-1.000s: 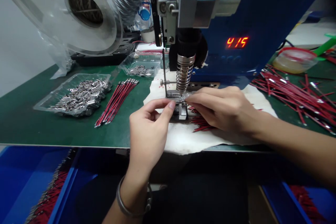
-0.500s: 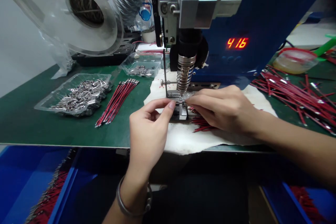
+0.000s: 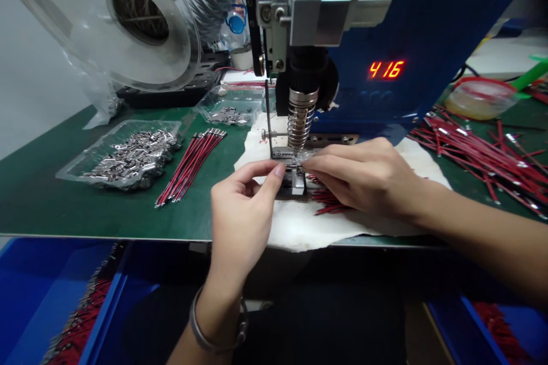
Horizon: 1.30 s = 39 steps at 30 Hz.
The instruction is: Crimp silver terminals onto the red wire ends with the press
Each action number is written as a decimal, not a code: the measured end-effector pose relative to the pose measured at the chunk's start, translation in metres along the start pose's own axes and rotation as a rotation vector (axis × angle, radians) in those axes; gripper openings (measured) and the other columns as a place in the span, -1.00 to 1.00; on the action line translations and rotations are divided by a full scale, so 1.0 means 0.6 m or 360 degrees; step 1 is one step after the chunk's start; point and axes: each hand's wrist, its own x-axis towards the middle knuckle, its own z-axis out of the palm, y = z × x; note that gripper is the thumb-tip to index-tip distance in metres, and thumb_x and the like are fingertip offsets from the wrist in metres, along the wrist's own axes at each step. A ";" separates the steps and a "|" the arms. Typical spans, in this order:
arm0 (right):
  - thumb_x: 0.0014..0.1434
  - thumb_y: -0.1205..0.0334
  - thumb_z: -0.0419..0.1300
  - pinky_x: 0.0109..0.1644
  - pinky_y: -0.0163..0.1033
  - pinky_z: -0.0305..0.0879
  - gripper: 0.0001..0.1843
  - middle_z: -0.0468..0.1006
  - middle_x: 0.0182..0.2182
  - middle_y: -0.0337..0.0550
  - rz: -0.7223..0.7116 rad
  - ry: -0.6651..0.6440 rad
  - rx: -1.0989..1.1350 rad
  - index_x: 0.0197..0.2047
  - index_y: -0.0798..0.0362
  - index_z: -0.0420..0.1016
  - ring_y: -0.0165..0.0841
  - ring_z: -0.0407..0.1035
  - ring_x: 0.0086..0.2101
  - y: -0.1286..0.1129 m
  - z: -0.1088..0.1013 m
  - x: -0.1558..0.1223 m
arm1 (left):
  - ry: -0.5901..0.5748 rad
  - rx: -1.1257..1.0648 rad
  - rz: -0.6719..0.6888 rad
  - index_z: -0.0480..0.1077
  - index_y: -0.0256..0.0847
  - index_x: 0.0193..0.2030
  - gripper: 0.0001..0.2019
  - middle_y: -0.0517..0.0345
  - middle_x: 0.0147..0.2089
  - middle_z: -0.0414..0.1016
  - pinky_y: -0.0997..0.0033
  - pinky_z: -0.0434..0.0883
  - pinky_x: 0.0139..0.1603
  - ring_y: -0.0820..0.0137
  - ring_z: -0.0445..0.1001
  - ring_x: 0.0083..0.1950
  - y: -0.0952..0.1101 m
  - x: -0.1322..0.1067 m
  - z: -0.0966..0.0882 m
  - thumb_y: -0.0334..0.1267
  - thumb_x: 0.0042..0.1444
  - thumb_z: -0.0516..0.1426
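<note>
My left hand (image 3: 248,205) is closed, thumb and forefinger pinching a small metal part (image 3: 290,166) at the soldering machine's fixture (image 3: 298,183). Across from it my right hand (image 3: 363,174) is closed too, fingertips pressed together beside the fixture; what they hold is too small and hidden to name. Just above both sets of fingertips stands the machine's spring-wrapped tip (image 3: 298,125). Under my right hand lies a bunch of short red and black wires (image 3: 327,202) on a white cloth (image 3: 299,228).
A clear tray of metal terminals (image 3: 132,154) stands left, beside a bundle of red-black wires (image 3: 190,168). Another tray (image 3: 231,114) sits behind. The blue machine body (image 3: 385,23) shows 416. Loose wires (image 3: 483,154) and a tub (image 3: 482,97) lie right. A large clear reel (image 3: 85,17) hangs upper left.
Both hands stay in place at the fixture. Only a very slight shift of the view shows; the display still reads 416.
</note>
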 end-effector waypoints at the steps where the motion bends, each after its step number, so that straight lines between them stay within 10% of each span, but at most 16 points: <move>1: 0.28 0.39 0.08 -0.39 -0.32 0.24 -0.83 0.61 -0.29 -0.13 0.0010 0.0013 0.0015 -0.14 0.10 0.49 -0.40 0.47 -0.39 0.001 0.000 0.002 | 0.0004 0.0001 0.0004 0.60 -0.15 -0.25 -0.79 0.24 -0.62 0.32 0.51 0.10 -0.59 0.53 0.20 -0.60 0.000 0.000 0.000 -0.08 0.11 0.25; 12: 0.25 0.37 0.16 -0.36 -0.31 0.29 -0.89 0.61 -0.37 -0.19 0.0233 -0.0091 0.0481 -0.23 0.05 0.52 -0.40 0.44 -0.42 0.005 -0.013 0.027 | 0.0002 0.0026 -0.0022 0.60 -0.16 -0.26 -0.78 0.24 -0.63 0.32 0.52 0.09 -0.61 0.54 0.19 -0.61 0.000 0.001 0.000 -0.07 0.10 0.25; 39: 0.29 0.38 0.09 -0.38 -0.31 0.24 -0.85 0.56 -0.39 -0.20 0.0017 -0.0035 0.0091 -0.18 0.08 0.49 -0.42 0.38 -0.43 0.003 -0.005 0.012 | 0.0000 0.0014 -0.0058 0.59 -0.15 -0.27 -0.79 0.25 -0.62 0.31 0.51 0.07 -0.62 0.55 0.16 -0.62 0.001 0.000 -0.002 -0.06 0.08 0.27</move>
